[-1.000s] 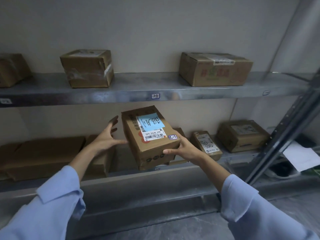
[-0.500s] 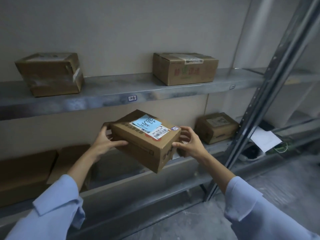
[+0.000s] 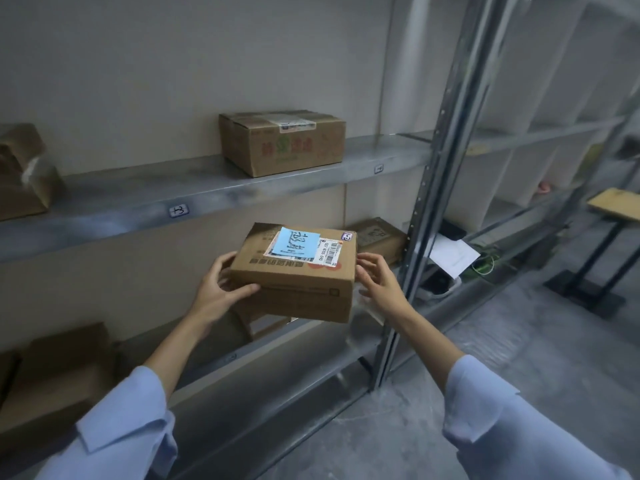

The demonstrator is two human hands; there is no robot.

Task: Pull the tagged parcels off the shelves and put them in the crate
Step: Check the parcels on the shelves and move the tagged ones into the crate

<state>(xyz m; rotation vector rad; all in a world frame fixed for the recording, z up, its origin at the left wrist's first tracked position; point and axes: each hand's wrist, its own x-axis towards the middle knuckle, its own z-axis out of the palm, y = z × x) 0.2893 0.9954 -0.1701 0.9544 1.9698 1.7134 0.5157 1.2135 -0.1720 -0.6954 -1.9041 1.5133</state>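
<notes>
Grey metal shelving (image 3: 207, 188) backs the scene: left of its upright post (image 3: 417, 237) the tagged parcel (image 3: 298, 282) is held aloft, long axis crosswise, left hand (image 3: 221, 292) clasping the end away from the post, right hand (image 3: 379, 284) at the post-side end, its hold not discernible; crate unseen.

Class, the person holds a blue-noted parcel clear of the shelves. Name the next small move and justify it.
Probably turn away with the parcel and look for the crate: left hand and right hand both hold it off the shelves, its blue note marks it as tagged, and no crate is in view.
</notes>
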